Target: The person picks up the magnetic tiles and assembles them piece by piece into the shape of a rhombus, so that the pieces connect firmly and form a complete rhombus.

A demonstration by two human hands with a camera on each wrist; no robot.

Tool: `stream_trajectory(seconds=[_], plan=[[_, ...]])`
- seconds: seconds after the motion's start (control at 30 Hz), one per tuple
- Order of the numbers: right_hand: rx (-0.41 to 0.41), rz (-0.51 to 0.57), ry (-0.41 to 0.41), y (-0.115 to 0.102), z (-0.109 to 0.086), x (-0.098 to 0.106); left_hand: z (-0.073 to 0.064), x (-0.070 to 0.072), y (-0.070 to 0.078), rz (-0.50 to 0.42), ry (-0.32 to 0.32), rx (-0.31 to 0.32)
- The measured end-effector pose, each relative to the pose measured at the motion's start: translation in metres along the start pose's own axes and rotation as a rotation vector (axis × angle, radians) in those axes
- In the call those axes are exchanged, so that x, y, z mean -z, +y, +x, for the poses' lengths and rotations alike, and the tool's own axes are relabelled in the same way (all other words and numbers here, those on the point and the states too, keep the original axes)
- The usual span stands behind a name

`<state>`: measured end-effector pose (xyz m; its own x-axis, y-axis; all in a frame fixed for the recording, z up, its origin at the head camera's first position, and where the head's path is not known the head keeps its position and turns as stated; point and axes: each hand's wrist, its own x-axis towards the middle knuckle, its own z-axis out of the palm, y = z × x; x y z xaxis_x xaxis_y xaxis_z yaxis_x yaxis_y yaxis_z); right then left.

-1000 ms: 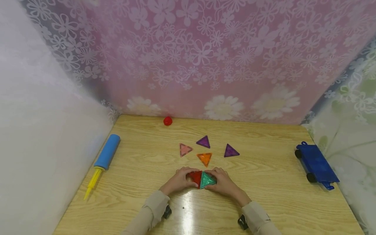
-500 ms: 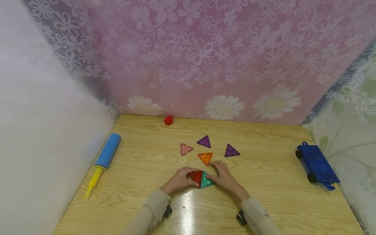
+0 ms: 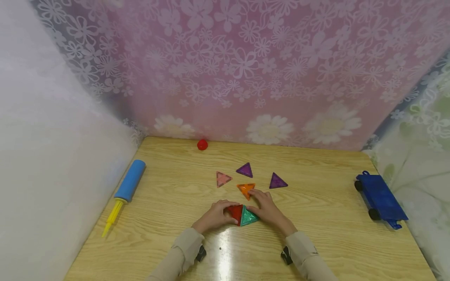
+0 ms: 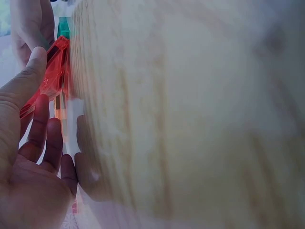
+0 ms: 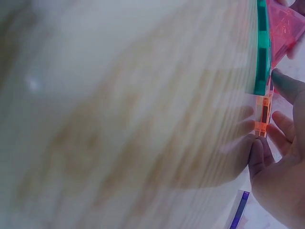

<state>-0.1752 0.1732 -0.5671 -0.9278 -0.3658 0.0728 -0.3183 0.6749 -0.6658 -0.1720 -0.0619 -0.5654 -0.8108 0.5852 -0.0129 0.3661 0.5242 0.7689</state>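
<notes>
My left hand (image 3: 215, 215) pinches a red translucent triangular magnetic tile (image 3: 236, 212) between thumb and finger. That tile stands tilted up from the tabletop in the left wrist view. Edge to edge with it in the head view is a green triangular tile (image 3: 249, 216), flat on the table. My right hand (image 3: 268, 212) spreads over this pair's right side, its thumb (image 5: 286, 86) at the green tile's end. Its fingertips touch an orange triangular tile (image 3: 244, 189) just behind the green one, and the remaining fingers are loosely bent.
Behind lie a pink triangular tile (image 3: 223, 179) and two purple ones, one at the back (image 3: 245, 170) and a second purple tile (image 3: 278, 181) to the right. A red cap-like piece (image 3: 202, 144), a blue-yellow pump (image 3: 130, 181) and a blue wheeled toy (image 3: 381, 197) sit near the edges.
My right hand has let go of the green tile's far side and reached its fingers forward onto the orange tile. The left hand has kept its hold on the red tile.
</notes>
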Motion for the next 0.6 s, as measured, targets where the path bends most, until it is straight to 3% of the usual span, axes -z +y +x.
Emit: stream_trajectory(seconds=[0.37,0.6], plan=[[-0.050,0.040,0.000,-0.002,-0.011,0.001,0.000,0.001,0.001,-0.014,-0.014,0.021],[-0.028,0.069,0.026,-0.001,-0.015,0.002,-0.001,0.001,0.001,-0.006,-0.010,0.013]])
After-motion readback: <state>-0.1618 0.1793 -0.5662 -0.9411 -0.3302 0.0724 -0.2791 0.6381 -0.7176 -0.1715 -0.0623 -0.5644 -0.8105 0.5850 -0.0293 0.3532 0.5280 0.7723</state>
